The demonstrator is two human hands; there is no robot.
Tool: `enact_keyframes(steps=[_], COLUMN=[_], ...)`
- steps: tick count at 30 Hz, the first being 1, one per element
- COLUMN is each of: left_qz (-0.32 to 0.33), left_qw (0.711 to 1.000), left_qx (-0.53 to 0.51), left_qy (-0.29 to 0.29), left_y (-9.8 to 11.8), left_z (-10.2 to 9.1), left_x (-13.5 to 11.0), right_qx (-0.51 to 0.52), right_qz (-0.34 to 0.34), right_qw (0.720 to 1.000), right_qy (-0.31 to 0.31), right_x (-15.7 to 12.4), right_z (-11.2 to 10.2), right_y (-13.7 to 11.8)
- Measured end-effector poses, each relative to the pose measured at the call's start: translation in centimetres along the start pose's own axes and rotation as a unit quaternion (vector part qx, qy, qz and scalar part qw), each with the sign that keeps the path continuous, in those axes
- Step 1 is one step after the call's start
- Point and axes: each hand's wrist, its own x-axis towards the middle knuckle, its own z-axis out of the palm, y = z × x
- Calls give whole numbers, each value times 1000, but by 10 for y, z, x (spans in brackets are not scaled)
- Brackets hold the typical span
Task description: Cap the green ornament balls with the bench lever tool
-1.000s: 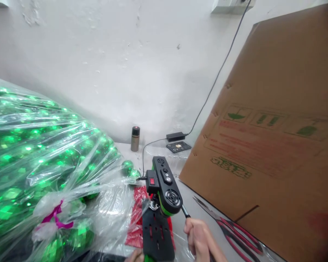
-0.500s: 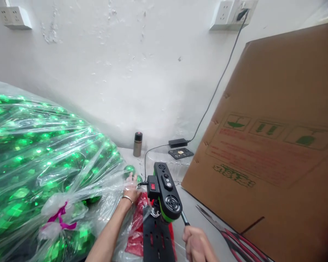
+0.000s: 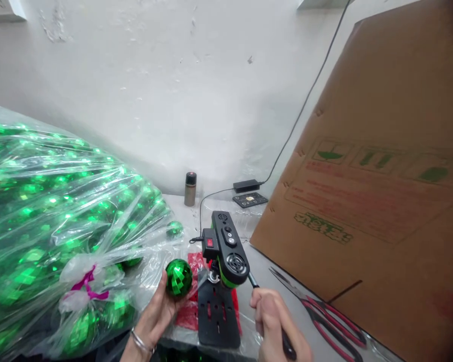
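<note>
A shiny green mirror-faceted ball (image 3: 178,277) rests in the fingers of my left hand (image 3: 160,304), left of a black-and-green device (image 3: 230,251). The device has two round grilles and a red switch, and it stands on a slotted black plate (image 3: 218,319). My right hand (image 3: 274,319) is wrapped round the black handle (image 3: 288,346) of a rod with a metal shaft. That shaft reaches up to the device's right side; where it ends is hidden. Red sheet material (image 3: 189,314) lies under the plate. Another green ball (image 3: 174,229) sits further back, by the plastic.
A large clear plastic bag (image 3: 71,201) of green balls, tied with purple ribbon (image 3: 87,285), fills the left. On the right stand a cardboard box (image 3: 347,166) and red-handled scissors (image 3: 324,317). A small bottle (image 3: 190,190), power adapter (image 3: 246,185) and phone-like slab (image 3: 249,199) are near the wall.
My left hand has drawn back toward me from the balls behind the device and now holds one green ball. My right hand stays on the handle. The view has tilted down slightly.
</note>
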Motion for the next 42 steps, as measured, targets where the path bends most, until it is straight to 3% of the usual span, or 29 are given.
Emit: enact_keyframes(steps=[2, 6, 9, 12, 20, 29, 36, 42], left_qz=[-8, -25, 42, 135, 261, 299, 320, 279], left_qw=[999, 998, 990, 962, 877, 819, 803, 838], left_qx=[-31, 46, 134, 235, 404, 489, 503, 467], left_qy=[-6, 18, 31, 21, 26, 23, -5, -36], left_y=[-10, -33, -47, -58, -98, -102, -100, -111], left_z=[-1, 2, 6, 8, -8, -10, 2, 8], left_x=[-15, -22, -15, -4, 18, 17, 17, 29], right_qx=[-8, -28, -42, -45, -25, -22, -17, -37], right_qz=[-24, -99, -115, -129, -153, -155, -155, -162], right_qw=[999, 992, 989, 987, 983, 983, 982, 980], right_qy=[-30, -73, -80, -86, -96, -96, -103, -108], right_x=[9, 21, 21, 20, 16, 14, 15, 15], right_z=[-2, -7, -9, -9, -11, -14, -13, -16], right_y=[-1, -3, -5, -6, 2, 4, 1, 3])
